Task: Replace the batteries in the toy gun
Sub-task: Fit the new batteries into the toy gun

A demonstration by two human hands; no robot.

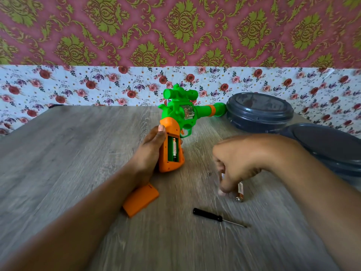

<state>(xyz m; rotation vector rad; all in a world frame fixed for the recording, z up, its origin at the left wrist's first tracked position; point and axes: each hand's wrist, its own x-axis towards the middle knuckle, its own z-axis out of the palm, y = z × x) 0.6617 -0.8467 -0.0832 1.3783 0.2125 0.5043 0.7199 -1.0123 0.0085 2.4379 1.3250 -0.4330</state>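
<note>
Near the surface (78, 153) middle, the left hand (150, 151) grips the toy gun (175, 122) by its orange handle, one battery (174, 149) inside. The right hand (236, 163) pinches a second battery (240, 191) on the surface, beside the screwdriver (214, 217) and cover (140, 199).

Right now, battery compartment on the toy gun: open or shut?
Open. The orange cover lies on the table, off the toy gun, and one battery shows inside the grip, held by the left hand.

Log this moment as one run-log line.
left hand: grips toy gun | compartment: open, one battery inside | right hand: pinching loose battery | cover, screwdriver: on table
</note>
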